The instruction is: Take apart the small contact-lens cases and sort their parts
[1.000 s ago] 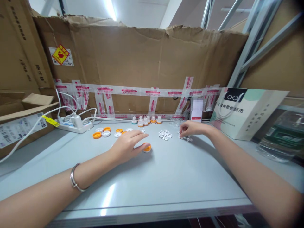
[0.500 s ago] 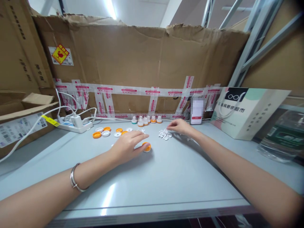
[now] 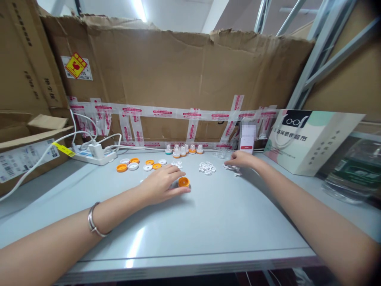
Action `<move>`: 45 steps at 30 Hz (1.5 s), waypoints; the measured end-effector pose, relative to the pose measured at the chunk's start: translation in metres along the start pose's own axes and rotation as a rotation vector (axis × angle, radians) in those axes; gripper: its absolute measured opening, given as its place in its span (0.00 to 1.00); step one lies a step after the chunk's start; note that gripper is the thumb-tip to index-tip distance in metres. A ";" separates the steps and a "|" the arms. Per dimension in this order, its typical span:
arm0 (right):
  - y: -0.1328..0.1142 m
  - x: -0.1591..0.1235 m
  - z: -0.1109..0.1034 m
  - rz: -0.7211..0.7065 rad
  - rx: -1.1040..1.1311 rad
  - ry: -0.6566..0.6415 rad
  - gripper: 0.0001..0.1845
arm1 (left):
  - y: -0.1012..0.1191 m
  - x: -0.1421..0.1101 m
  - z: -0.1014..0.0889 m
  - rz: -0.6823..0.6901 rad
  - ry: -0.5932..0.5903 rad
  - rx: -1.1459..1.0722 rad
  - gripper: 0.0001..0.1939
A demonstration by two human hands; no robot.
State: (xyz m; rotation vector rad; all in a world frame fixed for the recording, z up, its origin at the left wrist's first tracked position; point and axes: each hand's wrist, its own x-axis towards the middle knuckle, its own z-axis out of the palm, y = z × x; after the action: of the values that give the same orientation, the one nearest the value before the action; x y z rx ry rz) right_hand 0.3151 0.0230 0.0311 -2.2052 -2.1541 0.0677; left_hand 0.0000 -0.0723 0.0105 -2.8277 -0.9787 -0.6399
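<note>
Bright o/head tube lt (image 3: pixel 139 10), glare streak (image 3: pixel 135 247) on tbl (image 3: pixel 226 222) nr front, top-R corner dark & soft.

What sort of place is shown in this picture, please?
Probably a makeshift workbench in a storeroom or small workshop: metal shelf framing rises at the right, a large taped cardboard panel stands behind the grey tabletop, and small white parts lie there in groups.
</note>
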 end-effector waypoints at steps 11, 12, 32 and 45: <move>-0.009 -0.007 -0.009 -0.083 0.262 0.095 0.15 | -0.001 -0.001 -0.002 -0.044 -0.022 -0.054 0.26; -0.016 -0.010 -0.009 -0.122 0.329 0.133 0.16 | -0.001 -0.001 -0.001 -0.055 -0.028 -0.070 0.26; -0.118 -0.078 0.018 -0.711 0.534 -0.114 0.23 | -0.003 -0.001 0.017 -0.265 0.026 -0.305 0.15; -0.112 -0.080 0.009 -0.842 0.615 0.061 0.13 | -0.002 0.000 0.019 -0.167 0.002 -0.364 0.11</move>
State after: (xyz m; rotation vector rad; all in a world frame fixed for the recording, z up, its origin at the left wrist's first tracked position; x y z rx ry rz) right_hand 0.2010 -0.0539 0.0293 -0.8940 -2.3929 0.5183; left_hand 0.0054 -0.0666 -0.0071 -3.0698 -1.2205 -0.9241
